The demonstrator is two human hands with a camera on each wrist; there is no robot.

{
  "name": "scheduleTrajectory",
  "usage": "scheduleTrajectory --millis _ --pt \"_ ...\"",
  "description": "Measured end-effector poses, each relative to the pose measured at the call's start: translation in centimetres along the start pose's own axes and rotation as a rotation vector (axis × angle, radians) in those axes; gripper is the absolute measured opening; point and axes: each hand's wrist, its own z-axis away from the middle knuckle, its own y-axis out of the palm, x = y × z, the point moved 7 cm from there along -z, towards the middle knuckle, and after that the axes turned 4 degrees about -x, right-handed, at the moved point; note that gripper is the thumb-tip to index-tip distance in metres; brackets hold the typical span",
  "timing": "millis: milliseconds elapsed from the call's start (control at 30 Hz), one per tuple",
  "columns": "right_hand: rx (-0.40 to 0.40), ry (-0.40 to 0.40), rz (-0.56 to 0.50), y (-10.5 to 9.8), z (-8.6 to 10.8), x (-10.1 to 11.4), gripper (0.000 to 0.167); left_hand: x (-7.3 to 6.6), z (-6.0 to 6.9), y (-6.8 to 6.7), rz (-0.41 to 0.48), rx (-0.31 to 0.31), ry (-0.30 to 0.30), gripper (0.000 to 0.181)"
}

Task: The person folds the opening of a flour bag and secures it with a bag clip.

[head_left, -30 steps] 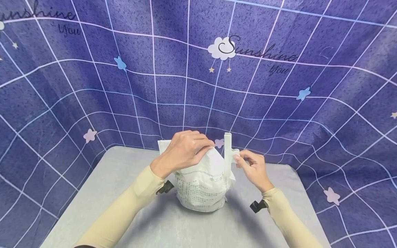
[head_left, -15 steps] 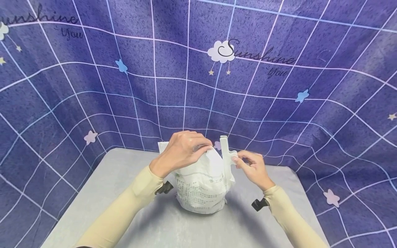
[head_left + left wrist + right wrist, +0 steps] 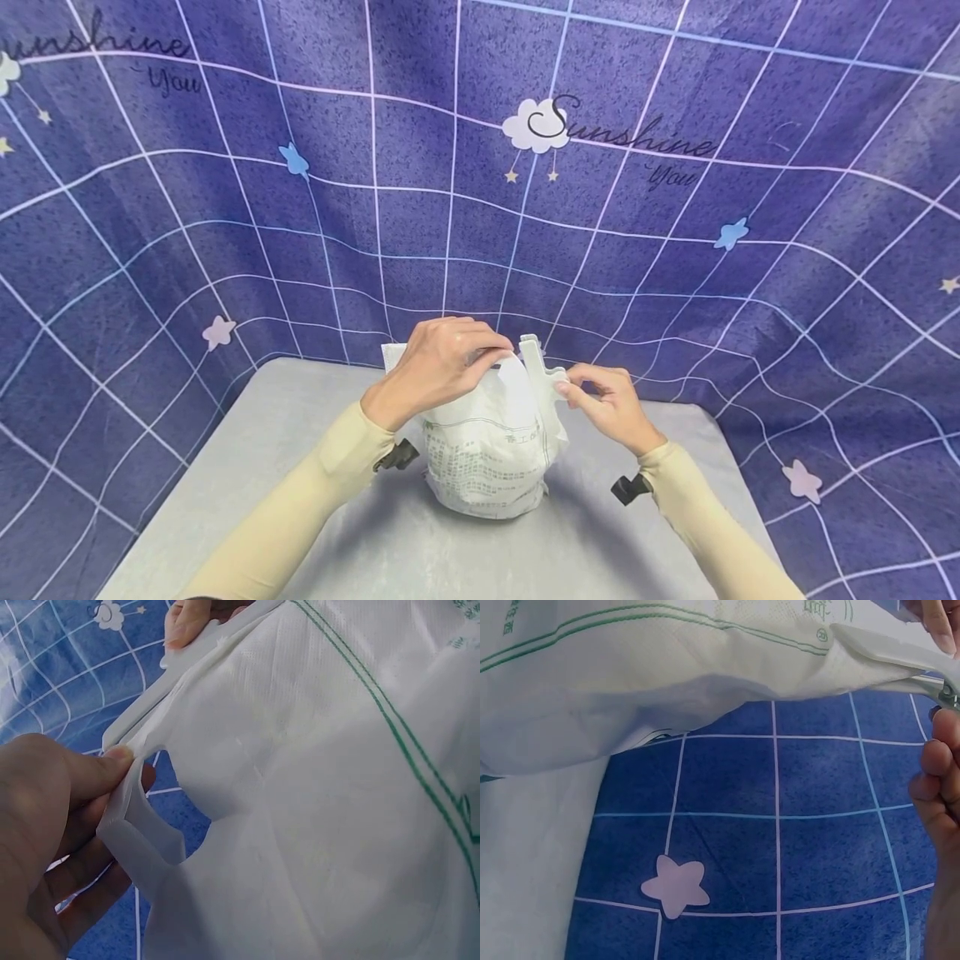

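Observation:
A white bag with grey-green print stands upright and bulging on the table. My left hand pinches its top edge between thumb and fingers, beside a cut-out handle hole. To the right of it, a long white sealing clip leans along the bag's top edge. My right hand pinches the tab on this clip. In the left wrist view, the clip's end reaches close to my left thumb. How far the bag's edge sits inside the clip I cannot tell.
The grey-covered table extends around the bag. Behind it hangs a purple-blue curtain with grid lines, stars and clouds. A small black wrist device sits at the right sleeve.
The clip has tilted to the left, and its upper end has come nearer to my left hand. My right hand has shifted slightly left with it. The left hand's grip looks unchanged.

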Motion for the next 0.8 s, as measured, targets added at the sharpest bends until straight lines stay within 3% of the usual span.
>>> scheduleTrajectory --millis 200,800 --pt "0.033 -0.005 -0.01 0.1 -1.1 2.5 0.028 0.4 0.0 -0.1 0.043 -0.019 -0.022 0.009" --pt "0.108 0.009 -0.002 0.2 -1.4 2.5 0.024 0.2 0.1 0.0 0.047 -0.014 0.0 0.011"
